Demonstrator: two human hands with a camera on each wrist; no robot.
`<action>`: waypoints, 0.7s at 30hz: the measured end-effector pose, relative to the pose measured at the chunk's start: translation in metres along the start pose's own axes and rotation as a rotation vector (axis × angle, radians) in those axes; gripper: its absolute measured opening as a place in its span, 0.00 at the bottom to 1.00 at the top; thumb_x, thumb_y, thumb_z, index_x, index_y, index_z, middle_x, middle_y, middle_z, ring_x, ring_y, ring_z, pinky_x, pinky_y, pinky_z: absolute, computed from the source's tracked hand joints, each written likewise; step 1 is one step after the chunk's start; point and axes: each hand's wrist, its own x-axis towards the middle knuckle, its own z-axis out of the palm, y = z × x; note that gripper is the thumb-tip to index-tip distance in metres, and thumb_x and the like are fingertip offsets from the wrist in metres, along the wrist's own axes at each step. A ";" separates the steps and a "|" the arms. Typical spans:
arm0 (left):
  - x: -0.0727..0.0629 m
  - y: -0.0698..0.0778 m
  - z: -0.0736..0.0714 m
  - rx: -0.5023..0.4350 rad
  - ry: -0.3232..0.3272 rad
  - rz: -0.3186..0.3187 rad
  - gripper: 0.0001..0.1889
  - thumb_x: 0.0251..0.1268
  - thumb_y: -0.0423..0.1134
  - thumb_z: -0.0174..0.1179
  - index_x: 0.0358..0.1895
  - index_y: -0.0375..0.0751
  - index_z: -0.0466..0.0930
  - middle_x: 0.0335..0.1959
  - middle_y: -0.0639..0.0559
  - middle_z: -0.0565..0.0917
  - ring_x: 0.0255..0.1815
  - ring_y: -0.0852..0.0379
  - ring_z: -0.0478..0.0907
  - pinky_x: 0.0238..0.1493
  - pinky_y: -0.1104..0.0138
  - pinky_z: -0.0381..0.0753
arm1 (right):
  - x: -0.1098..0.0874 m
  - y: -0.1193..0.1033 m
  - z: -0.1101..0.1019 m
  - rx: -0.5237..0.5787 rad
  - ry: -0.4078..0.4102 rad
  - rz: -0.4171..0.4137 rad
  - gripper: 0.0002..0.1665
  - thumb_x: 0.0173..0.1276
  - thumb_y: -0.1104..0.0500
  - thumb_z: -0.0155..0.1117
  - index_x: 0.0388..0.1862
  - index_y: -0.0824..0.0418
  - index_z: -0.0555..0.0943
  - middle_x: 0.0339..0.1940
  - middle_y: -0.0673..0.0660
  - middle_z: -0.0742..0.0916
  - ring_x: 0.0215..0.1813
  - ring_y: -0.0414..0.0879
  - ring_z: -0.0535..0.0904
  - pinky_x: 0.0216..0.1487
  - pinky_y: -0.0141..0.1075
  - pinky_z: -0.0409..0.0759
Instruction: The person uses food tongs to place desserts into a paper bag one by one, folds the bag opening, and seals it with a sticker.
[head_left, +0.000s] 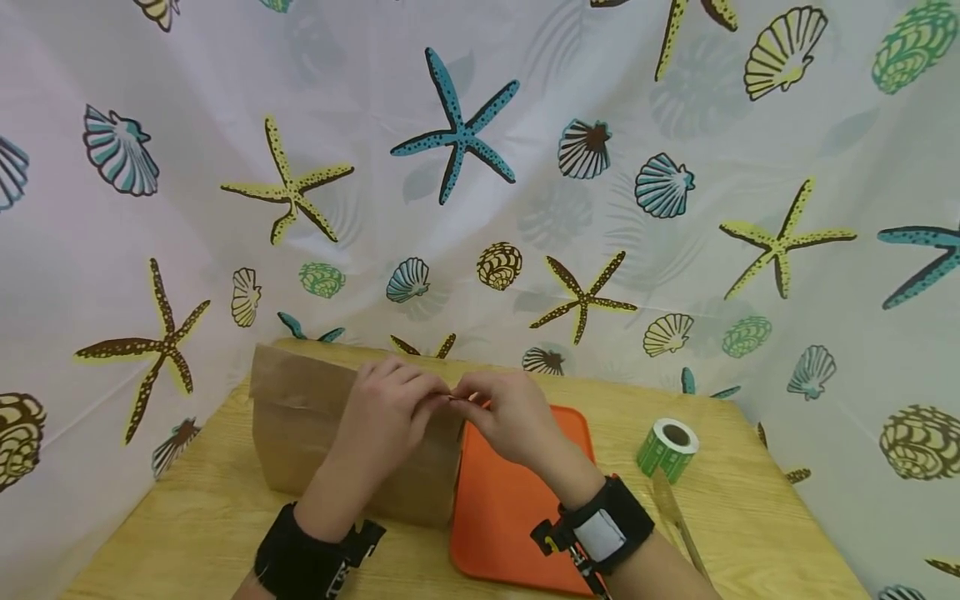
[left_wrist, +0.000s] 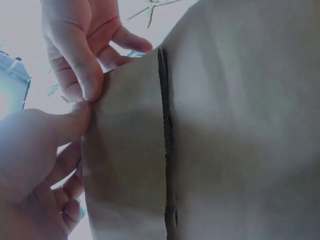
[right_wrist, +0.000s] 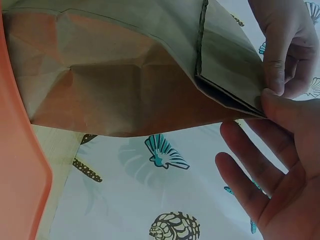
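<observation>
A brown paper bag [head_left: 307,433] stands upright on the wooden table, its top folded over into a flap [left_wrist: 130,145] with a jagged edge. My left hand [head_left: 390,408] pinches the folded top near its right end, thumb against the paper. At the corner of the same fold, my right hand [head_left: 510,412] pinches the paper between thumb and fingers. In the right wrist view the thumbs of both hands lie close together, and the bag's creased side panel [right_wrist: 110,85] shows below the fold. What the bag contains is hidden.
An orange tray [head_left: 517,508] lies right of the bag, partly under my right forearm. Farther right stand a roll of green labels [head_left: 667,450] and a wooden utensil [head_left: 675,517] leaning near it. A patterned curtain [head_left: 480,217] closes off the back and sides.
</observation>
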 end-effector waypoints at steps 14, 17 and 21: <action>-0.001 -0.024 -0.009 -0.004 -0.008 -0.072 0.04 0.62 0.46 0.75 0.36 0.55 0.91 0.33 0.59 0.90 0.45 0.51 0.82 0.52 0.52 0.69 | 0.005 0.003 0.000 -0.018 0.012 0.023 0.03 0.70 0.58 0.73 0.36 0.48 0.90 0.36 0.46 0.92 0.38 0.42 0.90 0.38 0.32 0.85; -0.001 -0.026 -0.010 -0.016 -0.018 -0.093 0.04 0.63 0.47 0.74 0.37 0.55 0.91 0.35 0.58 0.91 0.46 0.50 0.83 0.54 0.50 0.69 | 0.005 0.004 0.000 -0.009 0.013 0.030 0.03 0.70 0.58 0.73 0.36 0.49 0.90 0.36 0.46 0.92 0.37 0.41 0.89 0.38 0.32 0.85; -0.003 -0.032 -0.013 -0.023 -0.018 -0.152 0.04 0.62 0.46 0.75 0.37 0.55 0.91 0.38 0.58 0.91 0.48 0.50 0.83 0.56 0.49 0.68 | 0.005 0.006 0.000 0.007 0.005 0.067 0.03 0.70 0.57 0.73 0.36 0.49 0.90 0.35 0.45 0.92 0.36 0.39 0.87 0.38 0.32 0.84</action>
